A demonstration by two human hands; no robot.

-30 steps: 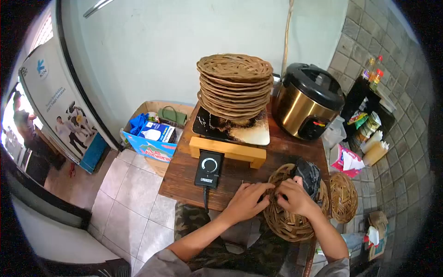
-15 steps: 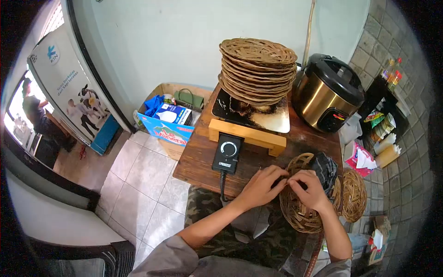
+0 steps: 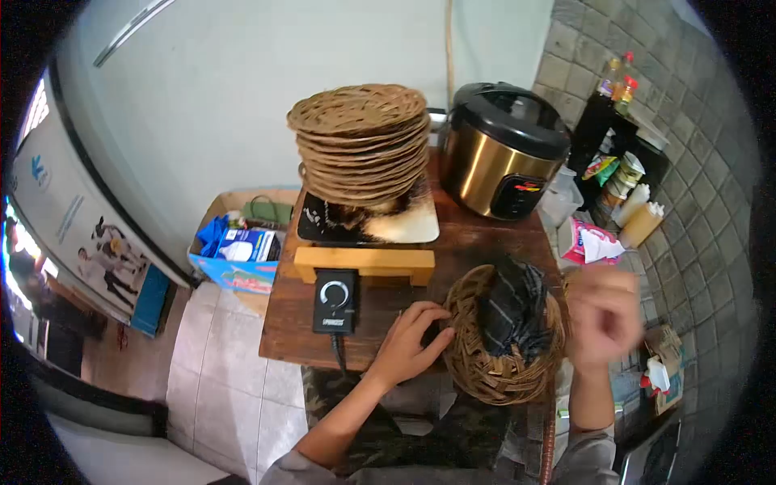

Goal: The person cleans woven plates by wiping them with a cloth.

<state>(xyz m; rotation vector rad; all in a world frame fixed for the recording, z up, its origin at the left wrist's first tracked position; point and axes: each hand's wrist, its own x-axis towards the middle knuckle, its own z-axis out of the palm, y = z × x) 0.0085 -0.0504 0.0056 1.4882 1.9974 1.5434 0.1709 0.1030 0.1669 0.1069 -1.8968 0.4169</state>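
Note:
A round wicker basket (image 3: 505, 390) sits at the table's front right, part of it beyond the edge. Inside lies a crumpled black bundle with pale stripes (image 3: 513, 311); whether it is cloth or plastic I cannot tell. My left hand (image 3: 412, 343) holds the basket's left rim with thumb and fingertips. To the right of the basket, my right hand (image 3: 605, 319) is raised and blurred by motion. Its fingers are curled closed, and anything inside them is hidden. More woven wicker partly shows behind that hand.
A tall stack of wicker plates (image 3: 360, 145) stands on a scorched hot plate (image 3: 404, 222). Its black control unit (image 3: 334, 299) has a dial and a cable. A rice cooker (image 3: 509, 153) is at the back right. Bottles (image 3: 643, 225) and a pink packet (image 3: 592, 242) are farther right.
My hands were together over the basket. My right hand has moved right, away from it, and my left is now at the left rim. The camera view has swung right.

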